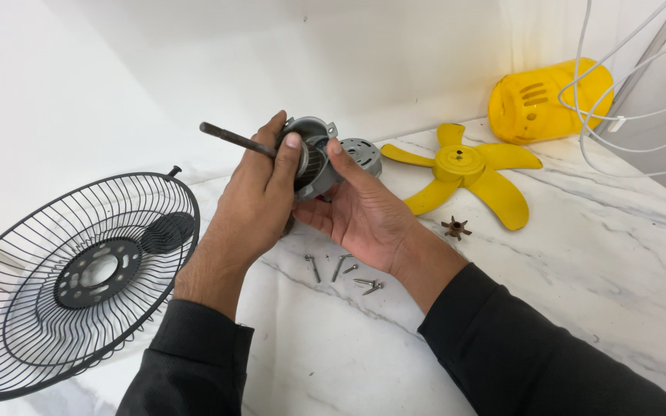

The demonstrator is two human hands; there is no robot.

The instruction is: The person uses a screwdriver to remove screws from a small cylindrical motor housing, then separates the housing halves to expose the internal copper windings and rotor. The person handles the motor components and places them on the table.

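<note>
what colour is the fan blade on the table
Yellow; the fan blade shows clearly in the head view.

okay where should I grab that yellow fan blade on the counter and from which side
Grip the yellow fan blade by its raised round hub, coming straight down from above. It lies flat on the marble counter, so the thin blades offer little edge, while the hub stands up clear.

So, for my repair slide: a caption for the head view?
Both hands hold a fan motor above loose screws, beside grille and yellow blade.

grey fan motor (314,158) | dark shaft (233,139) angled up-left | held above marble top, rotor exposed
</note>
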